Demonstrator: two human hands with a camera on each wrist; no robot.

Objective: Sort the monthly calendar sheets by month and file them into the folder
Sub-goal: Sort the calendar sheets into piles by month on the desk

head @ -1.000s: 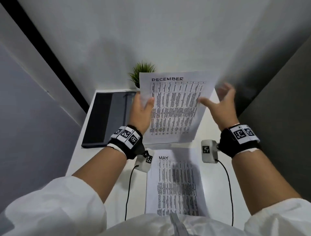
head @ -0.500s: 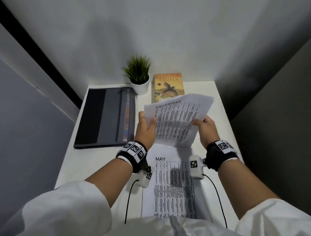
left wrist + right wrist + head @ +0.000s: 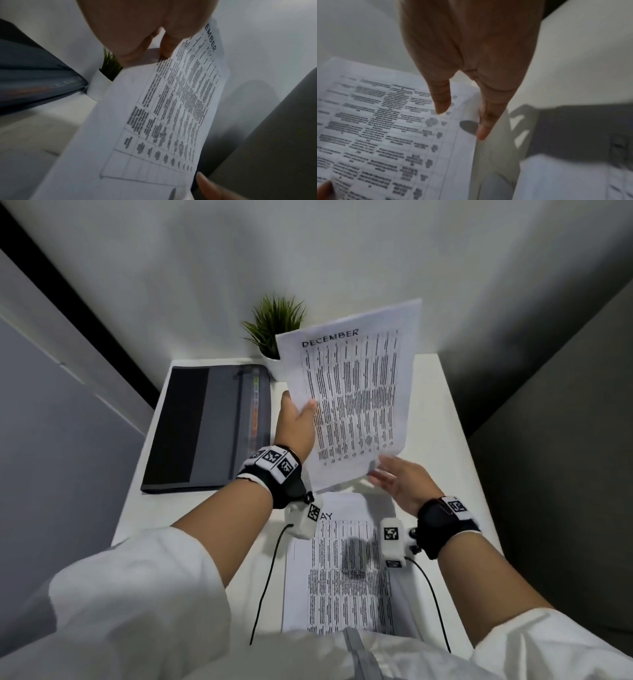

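Nearest the person, a white printed calendar sheet headed MAY (image 3: 339, 570) lies flat on the white table (image 3: 442, 419), its first letter hidden behind the left wrist camera. Just above it the right hand (image 3: 399, 482) is relaxed, fingers straight, with its fingertips (image 3: 482, 134) at the lower right corner of the raised paper; it grasps nothing, and whether it truly touches the edge is hard to tell through the blur. The left hand (image 3: 296, 424) pinches the left edge of the white DECEMBER calendar sheet (image 3: 356, 398), thumb on the printed face and fingers behind, holding it tilted up off the table. There may be more sheets behind it; the views do not settle that. Farther left lies the dark grey zippered folder (image 3: 212, 422), flat and apparently closed, well apart from the held paper. At the back stands a small green potted plant (image 3: 275, 326) against the wall.

The step appears to be reading the heading and placing this sheet in order. December belongs last, so it is best laid at the bottom of the sorted pile, or set aside clear of MAY. Supporting the lower corner with the right hand would stop the paper sagging or creasing, and squaring the edges before filing should help it slide into the folder.
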